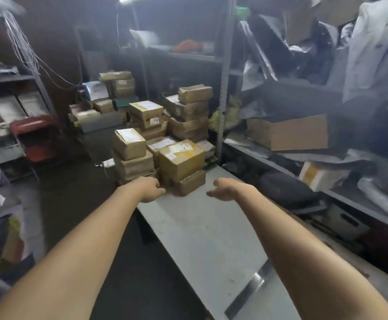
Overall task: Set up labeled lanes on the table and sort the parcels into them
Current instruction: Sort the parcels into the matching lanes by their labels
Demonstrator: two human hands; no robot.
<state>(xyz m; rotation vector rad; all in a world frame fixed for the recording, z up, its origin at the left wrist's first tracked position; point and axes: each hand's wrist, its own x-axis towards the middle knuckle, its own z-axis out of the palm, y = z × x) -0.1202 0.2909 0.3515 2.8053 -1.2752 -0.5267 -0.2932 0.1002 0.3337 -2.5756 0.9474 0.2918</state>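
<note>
Reaching toward the parcels (181,158) stacked at the far end of the table (211,239); left hand (150,189) and right hand (227,189) apart, empty, flanking the lowest front box (192,184), seemingly not yet gripping; no lane labels in sight; probably fetching a first parcel; next calls for a level, two-sided grip.
</note>
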